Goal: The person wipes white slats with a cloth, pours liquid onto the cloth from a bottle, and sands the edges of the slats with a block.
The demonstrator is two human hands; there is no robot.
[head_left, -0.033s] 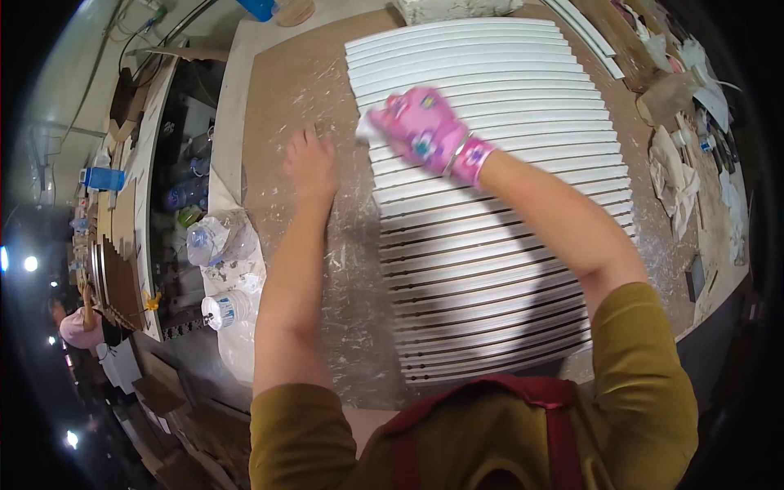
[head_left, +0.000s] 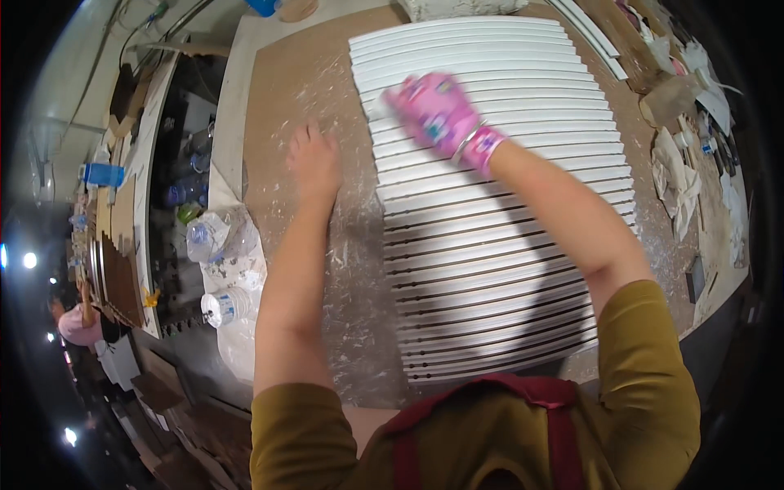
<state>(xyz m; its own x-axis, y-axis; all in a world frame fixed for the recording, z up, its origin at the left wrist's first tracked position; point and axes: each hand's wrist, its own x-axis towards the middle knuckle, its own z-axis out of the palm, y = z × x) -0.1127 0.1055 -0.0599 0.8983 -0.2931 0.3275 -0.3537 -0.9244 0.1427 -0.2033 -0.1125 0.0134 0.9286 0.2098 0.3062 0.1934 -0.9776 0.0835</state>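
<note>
Slats (head_left: 457, 211), white and lying in close parallel rows, are running crosswise under the gloved right hand (head_left: 441, 114), which is sitting over their left part, above the middle of the spread; firm contact I am not able to confirm from here. Fingers on that hand are looking curled together, with a blurred white patch (head_left: 381, 107) just off their tips; whether they are pinching it, I cannot tell. Bare left hand (head_left: 314, 159) is resting palm down, fingers a little apart, on the brown board (head_left: 286, 86) to the left of the glove, and I am seeing nothing in it. White bucket (head_left: 227, 308) is standing farther left and lower than the grip; pale crumpled sheet (head_left: 674, 180) is lying well to its right. I am reading this as a rubbing pass along the slats, and am judging that it is calling for light, even pressure lengthwise, since the pieces are looking thin and likely to slide out of line. Pushing across them would be risking that most. Left hand could be steadying the ends beside the glove. Shadow (head_left: 531, 322) is dimming the rows below the grip, so I am recommending a second look there.
</note>
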